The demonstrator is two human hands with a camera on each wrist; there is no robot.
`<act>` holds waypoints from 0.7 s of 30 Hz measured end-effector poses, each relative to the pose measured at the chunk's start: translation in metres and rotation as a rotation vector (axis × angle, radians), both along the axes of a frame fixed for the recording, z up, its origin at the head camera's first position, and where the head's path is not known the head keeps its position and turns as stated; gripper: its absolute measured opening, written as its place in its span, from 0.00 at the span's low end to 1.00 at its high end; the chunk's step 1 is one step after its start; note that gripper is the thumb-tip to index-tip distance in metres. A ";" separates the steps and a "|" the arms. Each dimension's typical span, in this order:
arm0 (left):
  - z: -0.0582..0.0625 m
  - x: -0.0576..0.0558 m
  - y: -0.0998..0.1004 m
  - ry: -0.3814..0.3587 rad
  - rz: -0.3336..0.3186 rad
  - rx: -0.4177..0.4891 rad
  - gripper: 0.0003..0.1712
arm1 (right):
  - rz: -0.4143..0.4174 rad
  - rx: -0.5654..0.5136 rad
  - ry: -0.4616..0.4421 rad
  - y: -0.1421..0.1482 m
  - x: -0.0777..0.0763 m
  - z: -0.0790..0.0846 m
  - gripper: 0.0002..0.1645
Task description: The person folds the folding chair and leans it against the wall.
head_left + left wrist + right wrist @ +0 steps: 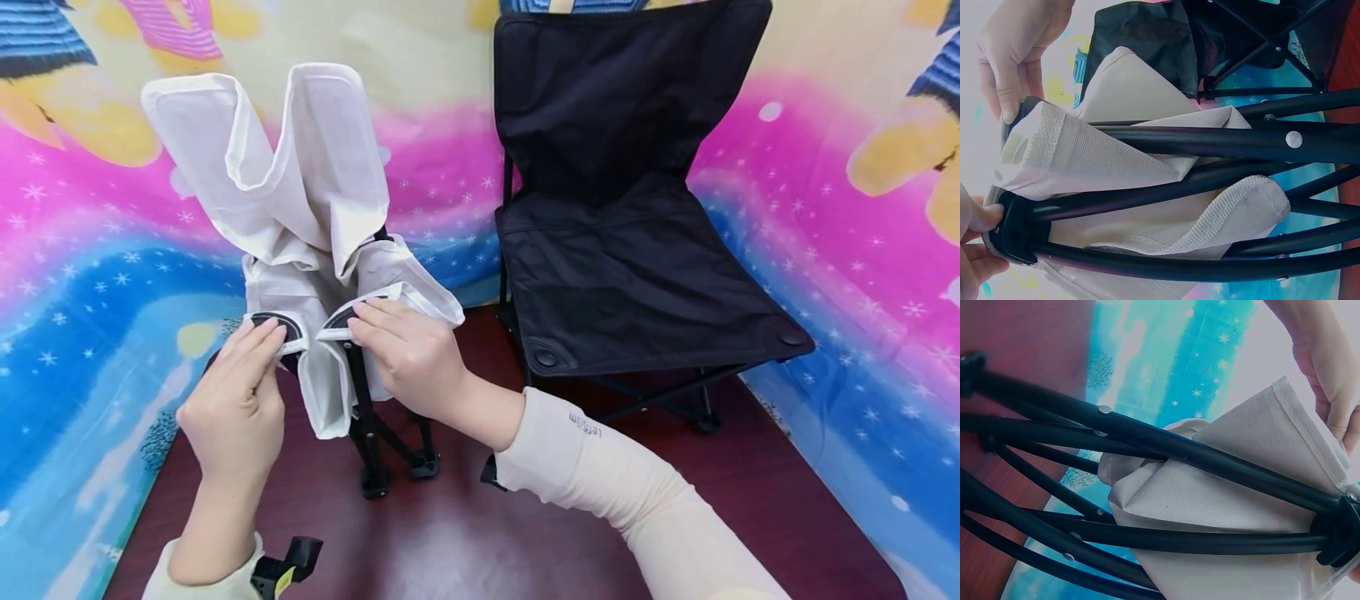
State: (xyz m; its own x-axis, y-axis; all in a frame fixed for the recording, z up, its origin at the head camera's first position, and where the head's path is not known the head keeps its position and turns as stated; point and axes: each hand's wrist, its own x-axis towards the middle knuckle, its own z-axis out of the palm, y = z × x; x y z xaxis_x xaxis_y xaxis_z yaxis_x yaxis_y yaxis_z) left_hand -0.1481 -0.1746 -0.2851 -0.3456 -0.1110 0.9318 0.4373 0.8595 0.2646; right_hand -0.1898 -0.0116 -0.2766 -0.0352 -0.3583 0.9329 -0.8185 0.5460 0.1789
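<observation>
A beige folding chair (pixel 341 158) stands partly folded, its fabric creased and bunched between dark frame tubes (pixel 1210 144). My left hand (pixel 236 400) grips the seat's front left corner, thumb below and fingers over the black corner patch (pixel 281 327). At the front right corner, my right hand (pixel 412 354) pinches the fabric by its other black patch (pixel 341 319). In the left wrist view, the left thumb and fingers hold a black plastic corner fitting (pixel 1016 231). A similar fitting (pixel 1338 531) shows in the right wrist view, where the right hand is mostly out of frame.
An unfolded black folding chair (pixel 637 250) stands to the right of the beige one. Both are on a dark red, glossy surface (pixel 465 533). A colourful printed backdrop (pixel 442 150) encloses the back and sides.
</observation>
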 end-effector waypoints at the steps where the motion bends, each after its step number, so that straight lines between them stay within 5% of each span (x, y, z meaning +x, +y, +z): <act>1: 0.000 0.000 0.000 0.000 -0.001 0.001 0.09 | 0.000 -0.002 -0.002 0.000 0.000 0.000 0.09; 21: 0.002 -0.001 0.003 -0.005 -0.003 -0.027 0.09 | 0.006 -0.006 -0.020 -0.002 -0.002 0.001 0.08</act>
